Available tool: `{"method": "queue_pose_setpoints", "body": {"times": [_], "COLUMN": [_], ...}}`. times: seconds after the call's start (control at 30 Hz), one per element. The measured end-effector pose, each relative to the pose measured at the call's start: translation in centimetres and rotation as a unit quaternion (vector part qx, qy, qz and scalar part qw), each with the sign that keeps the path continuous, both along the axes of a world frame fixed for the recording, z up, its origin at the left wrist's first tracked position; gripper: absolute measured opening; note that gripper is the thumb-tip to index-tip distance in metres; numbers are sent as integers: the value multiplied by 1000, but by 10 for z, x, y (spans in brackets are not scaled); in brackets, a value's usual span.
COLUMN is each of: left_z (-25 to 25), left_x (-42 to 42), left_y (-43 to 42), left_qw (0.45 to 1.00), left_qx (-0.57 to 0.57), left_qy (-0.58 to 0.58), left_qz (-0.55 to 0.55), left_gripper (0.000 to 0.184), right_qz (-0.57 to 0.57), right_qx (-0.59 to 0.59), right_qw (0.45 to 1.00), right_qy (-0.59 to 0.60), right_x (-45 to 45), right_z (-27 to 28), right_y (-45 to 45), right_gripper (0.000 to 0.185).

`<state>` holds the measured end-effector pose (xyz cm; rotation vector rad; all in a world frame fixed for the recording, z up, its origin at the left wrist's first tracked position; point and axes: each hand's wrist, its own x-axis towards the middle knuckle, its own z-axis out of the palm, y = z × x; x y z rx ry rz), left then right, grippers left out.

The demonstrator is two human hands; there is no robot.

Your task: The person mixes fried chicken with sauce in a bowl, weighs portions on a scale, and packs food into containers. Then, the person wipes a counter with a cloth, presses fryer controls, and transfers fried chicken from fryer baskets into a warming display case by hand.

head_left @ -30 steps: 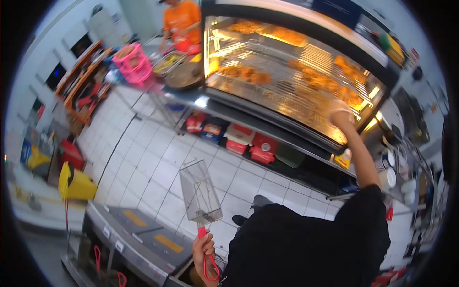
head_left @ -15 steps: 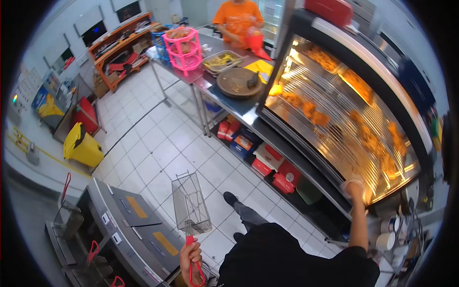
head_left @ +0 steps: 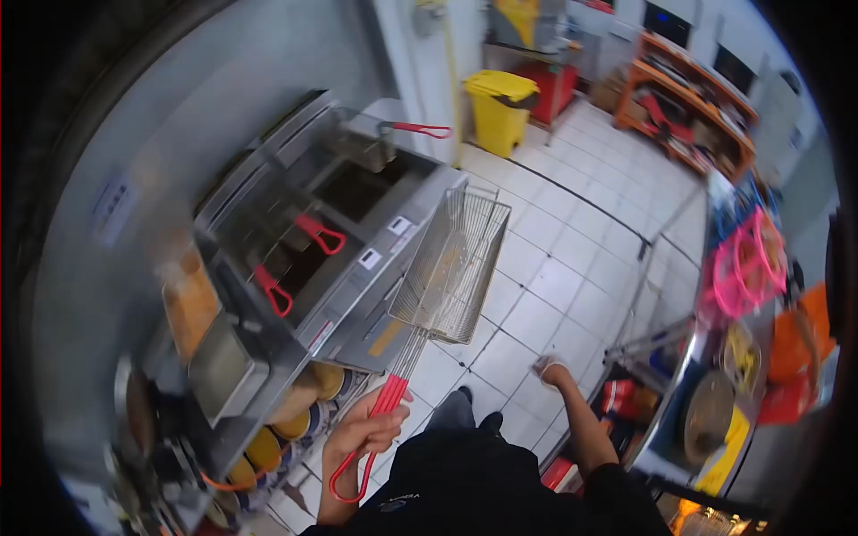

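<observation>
A wire fryer basket (head_left: 456,259) hangs out over the floor beside the fryers, seemingly with nothing in it. Its red handle (head_left: 390,396) is wrapped by the fingers of my left hand (head_left: 368,423). My right hand (head_left: 552,370) is held out above the floor tiles, away from the basket, in what looks like a clear plastic glove. Its fingers look loosely apart, and I see nothing in them. Left of the basket is the fryer bank (head_left: 335,214), with several more red-handled baskets, among them one red handle (head_left: 320,234) over a dark vat.
A metal pan (head_left: 229,368) stands at the fryer's near end, above shelves with stacked tubs (head_left: 264,449). To the right runs a metal table with a pink tiered rack (head_left: 749,263) and a round board (head_left: 709,417). A yellow bin (head_left: 500,112) and orange shelf (head_left: 688,107) stand farther back.
The view has swung left, from the heated display cabinet to the fryers. My right hand has left the cabinet's edge. The basket has stayed in my left hand and now lies beside the fryers.
</observation>
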<state>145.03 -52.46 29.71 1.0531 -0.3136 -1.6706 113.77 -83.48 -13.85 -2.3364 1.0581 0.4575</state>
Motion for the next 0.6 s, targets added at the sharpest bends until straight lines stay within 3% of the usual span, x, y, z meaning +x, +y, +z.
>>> {"method": "queue_pose_setpoints", "body": {"times": [0.1, 0.17, 0.23, 0.27, 0.3, 0.37, 0.4, 0.43, 0.47, 0.5, 0.57, 0.6], "left_z": [8, 13, 0, -5, -4, 2, 4, 5, 5, 4, -1, 2], "left_x": [12, 1, 4, 14, 25, 29, 41, 53, 66, 86, 116, 130], "left_y": [-14, -19, -36, -51, -72, -109, -134, -158, -181, -205, -243, -264], "left_qw": [996, 990, 979, 970, 964, 952, 945, 937, 930, 924, 911, 899], "left_qx": [-74, -77, -93, -134, -135, -108, -119, -129, -139, -145, -143, -137], "left_qy": [10, -6, 9, 39, 16, -7, -8, -9, -8, -15, -20, -12], "left_qz": [54, 115, 182, 201, 227, 287, 306, 324, 341, 355, 385, 416], "left_gripper": [34, 36, 37, 35, 34, 33, 31, 30, 28, 26, 23, 19], "right_qz": [82, 97, 148, 23, -106, -94, -253, -402, -249, -596, -474, -485], "right_qx": [-68, -107, -113, 8, 116, 214, 324, 420, 448, 514, 414, 462], "right_qw": [994, 989, 981, 1000, 982, 962, 904, 809, 842, 598, 777, 734], "right_qy": [9, -19, 57, -20, -106, -139, -116, -85, -170, -153, -26, -112], "right_x": [43, 25, 26, 9, -8, -57, -51, -53, -107, -83, -89, -83], "right_z": [-10, -30, -4, -55, -105, -170, -136, -101, -190, -134, -144, -112], "right_y": [-127, -139, -146, -159, -171, -180, -169, -153, -165, -164, -160, -161], "right_gripper": [35, 30, 24, 22, 21, 22, 23, 26, 24, 27, 21, 20]}}
